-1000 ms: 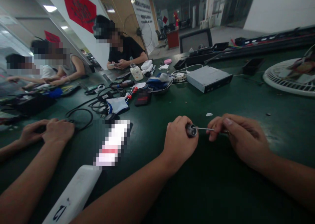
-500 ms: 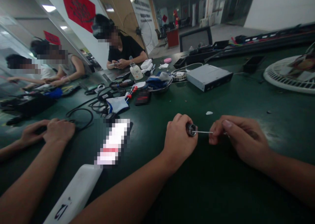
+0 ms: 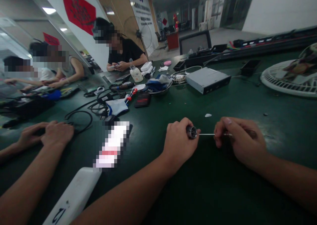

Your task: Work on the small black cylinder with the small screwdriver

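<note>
Toward near edge of desk [image 3: 153, 132]: round metal plug [image 3: 191, 132], rim shiny, hollow dark, left hand's [image 3: 178, 142] fingers gripping it; right hand's [image 3: 244, 139] fingers pinching thin silvery rod [image 3: 206, 134].

A grey box [image 3: 207, 80] lies on the table [image 3: 148, 129]. Right of the box is a white grille [image 3: 273, 80]; left of it, a blue cloth [image 3: 159, 83], then, farther left, a bottle [image 3: 136, 74] and black cables [image 3: 97, 104]. Behind the box stands a chair [image 3: 195, 43]; before it lies a pale scrap [image 3: 208, 115].
</note>
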Motion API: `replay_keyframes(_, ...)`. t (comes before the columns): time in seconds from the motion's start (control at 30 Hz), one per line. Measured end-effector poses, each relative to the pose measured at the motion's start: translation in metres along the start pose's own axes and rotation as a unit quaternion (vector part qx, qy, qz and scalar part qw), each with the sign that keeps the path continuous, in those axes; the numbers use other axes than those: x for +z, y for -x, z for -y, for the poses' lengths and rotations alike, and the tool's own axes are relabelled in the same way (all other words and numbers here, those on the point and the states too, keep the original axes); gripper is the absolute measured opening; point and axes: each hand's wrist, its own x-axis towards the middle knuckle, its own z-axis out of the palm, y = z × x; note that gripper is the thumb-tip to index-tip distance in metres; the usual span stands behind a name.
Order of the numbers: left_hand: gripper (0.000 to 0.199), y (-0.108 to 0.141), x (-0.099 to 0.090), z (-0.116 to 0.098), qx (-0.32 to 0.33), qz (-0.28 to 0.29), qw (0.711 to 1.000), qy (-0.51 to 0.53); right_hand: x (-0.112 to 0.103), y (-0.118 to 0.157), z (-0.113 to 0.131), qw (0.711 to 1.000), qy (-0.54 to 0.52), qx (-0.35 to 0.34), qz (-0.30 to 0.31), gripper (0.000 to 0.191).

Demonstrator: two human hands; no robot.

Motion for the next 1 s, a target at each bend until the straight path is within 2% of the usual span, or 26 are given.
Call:
replay_keyframes(0.1,0.016,-0.001,-0.001,-0.001,-0.007,0.004,1.000,0.003,0.003,0.000,0.003,0.999,0.030,-0.005,-0.045,0.045)
replay_keyframes(0.23,0.014,-0.002,-0.001,0.000,-0.026,-0.008,1.000,0.010,0.002,-0.001,0.001,1.000,-0.005,-0.017,0.017,0.040)
replay_keyframes(0.4,0.013,-0.002,0.000,0.000,-0.019,-0.009,1.000,0.005,0.000,-0.002,-0.002,0.995,-0.057,0.007,0.077,0.041)
replay_keyframes(0.6,0.012,0.000,0.001,0.001,-0.014,-0.005,1.000,0.018,0.003,0.000,0.003,1.000,-0.020,0.015,0.001,0.048)
replay_keyframes(0.8,0.014,0.001,0.002,0.002,-0.043,-0.019,0.999,0.027,0.002,0.000,0.001,0.999,-0.015,0.013,-0.039,0.044)
replay_keyframes(0.9,0.026,0.002,0.003,0.003,-0.048,-0.032,0.998,0.017,0.003,-0.005,-0.001,0.997,-0.003,0.029,-0.068,0.037)
replay_keyframes(1.0,0.035,0.002,0.004,0.003,-0.046,-0.047,0.998,0.014,0.005,-0.011,-0.005,0.997,0.024,0.041,-0.056,0.019)
